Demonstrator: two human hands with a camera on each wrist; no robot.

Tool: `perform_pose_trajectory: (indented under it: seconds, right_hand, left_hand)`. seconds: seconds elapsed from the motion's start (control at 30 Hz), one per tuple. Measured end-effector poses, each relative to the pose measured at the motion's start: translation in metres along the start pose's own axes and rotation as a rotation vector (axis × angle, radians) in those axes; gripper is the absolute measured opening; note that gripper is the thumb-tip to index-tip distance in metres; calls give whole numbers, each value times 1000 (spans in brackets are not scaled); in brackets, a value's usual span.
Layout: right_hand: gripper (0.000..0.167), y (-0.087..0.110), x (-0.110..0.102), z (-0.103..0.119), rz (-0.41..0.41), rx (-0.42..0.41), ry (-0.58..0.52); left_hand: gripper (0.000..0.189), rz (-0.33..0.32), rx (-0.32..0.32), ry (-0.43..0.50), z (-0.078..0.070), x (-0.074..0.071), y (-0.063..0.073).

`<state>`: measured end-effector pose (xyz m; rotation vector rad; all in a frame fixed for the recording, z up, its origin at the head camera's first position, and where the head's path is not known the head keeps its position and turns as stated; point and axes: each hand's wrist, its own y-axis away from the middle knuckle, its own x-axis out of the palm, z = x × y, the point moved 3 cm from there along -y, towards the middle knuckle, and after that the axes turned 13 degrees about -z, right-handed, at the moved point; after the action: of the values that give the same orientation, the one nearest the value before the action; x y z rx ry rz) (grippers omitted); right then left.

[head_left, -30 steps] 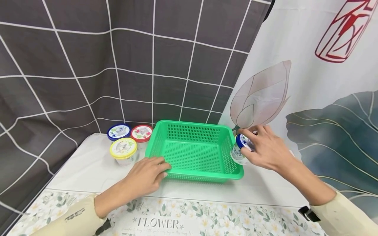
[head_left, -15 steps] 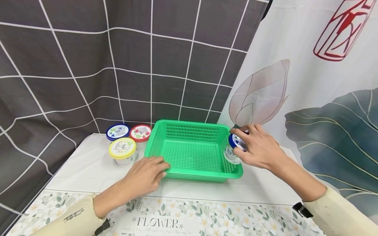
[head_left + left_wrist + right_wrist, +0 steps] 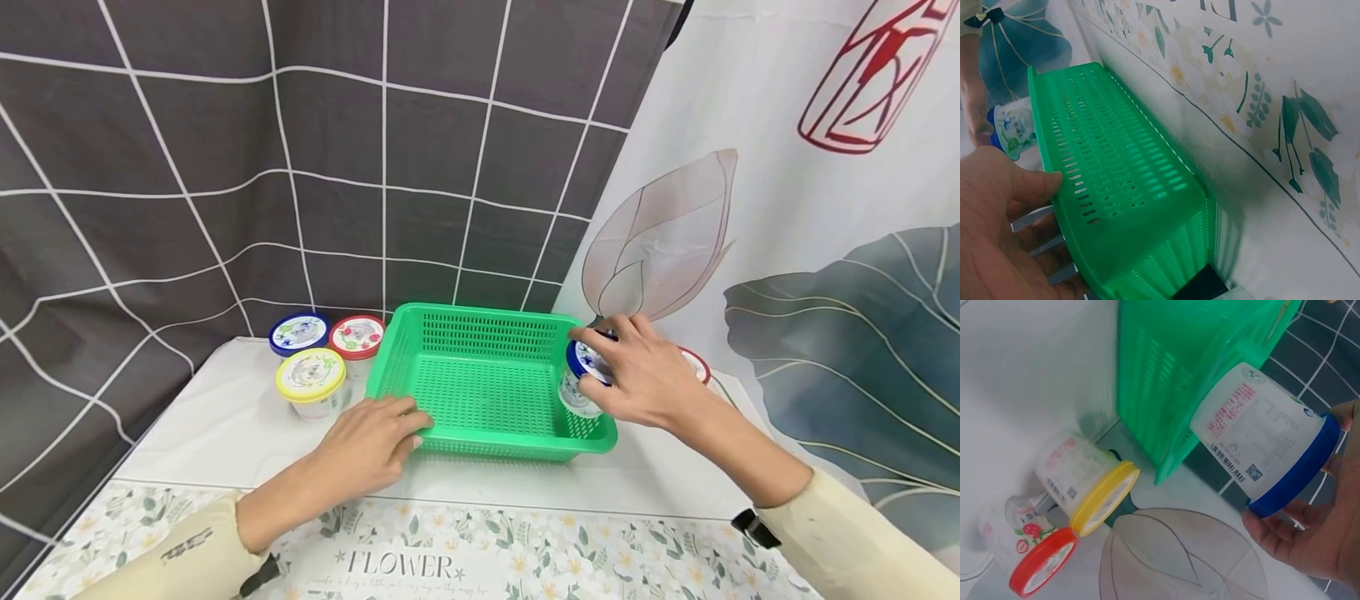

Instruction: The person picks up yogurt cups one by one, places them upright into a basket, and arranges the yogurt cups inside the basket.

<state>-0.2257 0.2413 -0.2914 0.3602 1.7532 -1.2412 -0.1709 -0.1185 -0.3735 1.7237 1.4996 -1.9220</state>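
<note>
Right hand [image 3: 637, 377] grips blue-lidded tub [image 3: 1254, 434] by lid [image 3: 1300, 470]; left hand [image 3: 370, 446] pinches basket rim [image 3: 510, 442]; loose lid could drop tub

At the lower centre of the head view we see a basket [image 3: 517, 443] on the table [image 3: 480, 487]. Left of it stand three tubs [image 3: 311, 377], one before the other two. The left hand [image 3: 375, 442] rests on the basket's near left rim; a fourth tub [image 3: 576, 397], in the right hand [image 3: 643, 375], is over its right end. At lower left in the right wrist view we find two more tubs [image 3: 1075, 475] beside the basket.
</note>
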Motion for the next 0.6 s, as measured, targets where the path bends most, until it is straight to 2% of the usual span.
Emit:
perform_pose_trajectory:
  seconds: [0.4,0.6]
  right_hand:
    - [57,-2,10,12,-3,-48,-25]
    - [57,0,15,15,17,-41,-36]
  left_hand:
    - [19,-1,0,1,0,0,0]
    - [19,3,1,-1,0,0,0]
